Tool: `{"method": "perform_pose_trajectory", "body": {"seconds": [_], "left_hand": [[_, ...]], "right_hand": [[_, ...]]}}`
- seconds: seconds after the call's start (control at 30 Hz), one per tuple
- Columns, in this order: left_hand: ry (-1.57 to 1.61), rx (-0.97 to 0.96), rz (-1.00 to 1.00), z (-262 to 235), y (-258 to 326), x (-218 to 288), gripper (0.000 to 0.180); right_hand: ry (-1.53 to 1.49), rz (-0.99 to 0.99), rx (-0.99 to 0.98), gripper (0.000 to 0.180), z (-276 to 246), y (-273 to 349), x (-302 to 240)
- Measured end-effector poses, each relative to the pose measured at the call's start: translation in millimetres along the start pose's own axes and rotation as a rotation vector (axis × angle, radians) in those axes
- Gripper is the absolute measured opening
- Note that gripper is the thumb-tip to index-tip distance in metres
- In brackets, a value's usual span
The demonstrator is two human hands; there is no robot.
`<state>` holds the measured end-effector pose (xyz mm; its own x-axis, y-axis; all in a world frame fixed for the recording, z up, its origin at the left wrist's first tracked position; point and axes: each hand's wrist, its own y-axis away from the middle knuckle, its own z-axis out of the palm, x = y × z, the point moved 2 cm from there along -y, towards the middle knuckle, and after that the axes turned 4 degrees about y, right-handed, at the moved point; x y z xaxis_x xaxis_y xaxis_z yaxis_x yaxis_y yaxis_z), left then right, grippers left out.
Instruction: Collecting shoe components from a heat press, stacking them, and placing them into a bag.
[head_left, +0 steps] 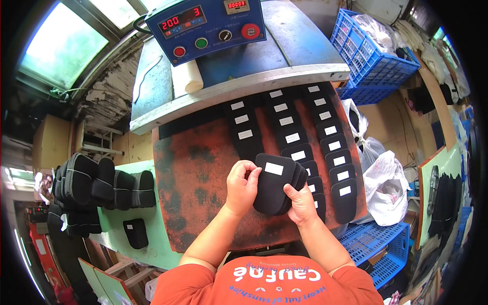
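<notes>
Left hand [242, 184] curled mostly closed, thumb and forefinger close together at upper left edge of stack [272, 195]; can't tell if it pinches a piece. Right hand [301, 203] closed round right side of stack, thumb at the edge, other fingers mostly hidden, has hold of it. Stack = several black pieces with rounded corners, slightly fanned to the right, white label [274, 169] on top one. Stack is held up over the red-brown board [195, 168], in front of the person's orange shirt [269, 287].

Right part of board: three rows of black labelled pieces, left row [248, 148], middle row [293, 149], right row [344, 202], pieces overlapping, far ends running up to the press [300, 38]. Stack hides some of the middle row. On press: blue control box [216, 20] with red digits, buttons and a knob; white roll [192, 77] just below it.

Left: green table [165, 223] with black piles [123, 189] and one lone labelled piece [135, 234]. Right: blue crates [373, 63], white bag [389, 190] beside board, blue rack [373, 238] below bag
</notes>
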<state>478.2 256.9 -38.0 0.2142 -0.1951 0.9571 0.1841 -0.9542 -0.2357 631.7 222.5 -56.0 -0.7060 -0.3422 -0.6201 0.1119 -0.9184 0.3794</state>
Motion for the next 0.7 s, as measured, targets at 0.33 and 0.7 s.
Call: {"method": "perform_pose_trajectory", "body": {"seconds": [0.33, 0.7], "left_hand": [[-0.083, -0.107, 0.105, -4, -1, -7, 0.008], [-0.141, 0.035, -0.362, -31, -37, -66, 0.013]], "right_hand": [[0.03, -0.019, -0.012, 0.051, -6, 6, 1], [-0.142, 0.054, -0.085, 0.046, -22, 17, -33]]}}
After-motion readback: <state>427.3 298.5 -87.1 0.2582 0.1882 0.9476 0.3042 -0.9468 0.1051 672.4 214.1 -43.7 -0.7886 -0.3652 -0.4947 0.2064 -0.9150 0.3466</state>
